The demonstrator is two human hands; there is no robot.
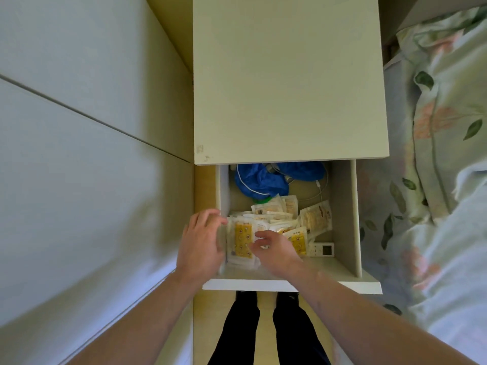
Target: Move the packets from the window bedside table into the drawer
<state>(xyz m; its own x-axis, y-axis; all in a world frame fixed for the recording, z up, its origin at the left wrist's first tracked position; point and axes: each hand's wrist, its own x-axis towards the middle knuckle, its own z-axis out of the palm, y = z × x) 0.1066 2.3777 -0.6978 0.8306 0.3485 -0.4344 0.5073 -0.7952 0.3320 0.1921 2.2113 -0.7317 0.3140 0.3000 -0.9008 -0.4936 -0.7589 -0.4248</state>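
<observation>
**Both hands in the open drawer, packets piled at its front**

A person stands over a pale bedside table (290, 80), its top bare, with the drawer (345, 214) pulled out toward their dark-trousered legs (266, 327). Inside the drawer lies a heap of yellow-and-white packets (279, 219), spread across the front and middle of the compartment, some flat, some tilted against one another. The left hand (201, 243) rests at the drawer's left wall, its fingers (210, 216) bent over the edge of the nearest stack; it touches the packets at their left side, though whether it truly grips them cannot be told through the blur. The right hand (274, 248) lies on top of the same stack (241, 242), fingers curled down onto the wrappers as if pinching one, and again the grasp itself is too smeared to confirm. Behind the packets, at the back of the drawer, sits a crumpled blue bag (261, 180), with a thin white cable (320, 191) looping beside it. A small white remote control (322, 250) lies flat at the front right corner, just beside the packets. To the right of the table is a bed with a floral cover (442, 127); to the left, a plain pale wall panel (79, 127)
</observation>
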